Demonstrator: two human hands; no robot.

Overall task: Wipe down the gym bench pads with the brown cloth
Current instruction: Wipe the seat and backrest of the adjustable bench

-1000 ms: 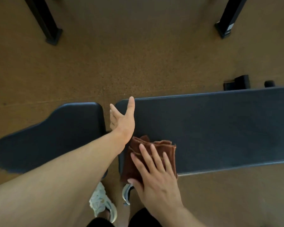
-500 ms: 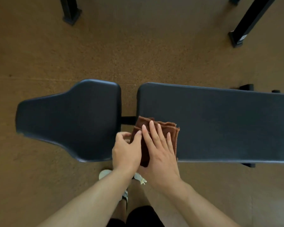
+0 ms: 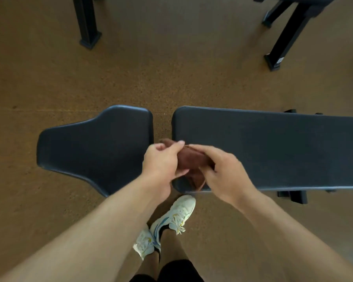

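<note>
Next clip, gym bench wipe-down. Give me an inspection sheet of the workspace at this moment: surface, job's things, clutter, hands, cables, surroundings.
Surface: two dark pads, the seat pad left and the long back pad right, with a gap between them; no marks that I can make out.
Job's things: brown cloth bunched up at the long pad's near left end, held in both hands.
Clutter: nothing seen.
Hands: left hand and right hand both grip the cloth.
Cables: nothing seen.
Surroundings: speckled brown floor, black frame legs of other equipment beyond, white sneakers below the bench.
</note>
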